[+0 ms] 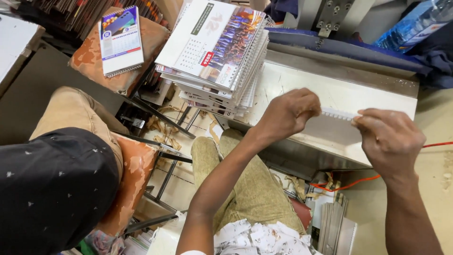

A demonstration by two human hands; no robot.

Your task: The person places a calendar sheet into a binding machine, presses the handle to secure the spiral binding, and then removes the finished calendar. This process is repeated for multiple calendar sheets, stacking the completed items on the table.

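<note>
Upper centre: stack of spiral-bound calendars [214, 52] on the metal table [302, 85]. Centre right: left hand [288, 113] and right hand [389, 139] each pinch one end of a white binding comb strip [339, 114]. Best kept level, taut, teeth untwisted.

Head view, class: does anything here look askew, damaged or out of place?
Yes. The stack of spiral-bound calendars is fanned unevenly, its lower copies jutting out sideways. The seat cushion beside the person is worn, with pale patches. Paper scraps litter the floor. The hands, left and right, hold a white comb strip level.
</note>
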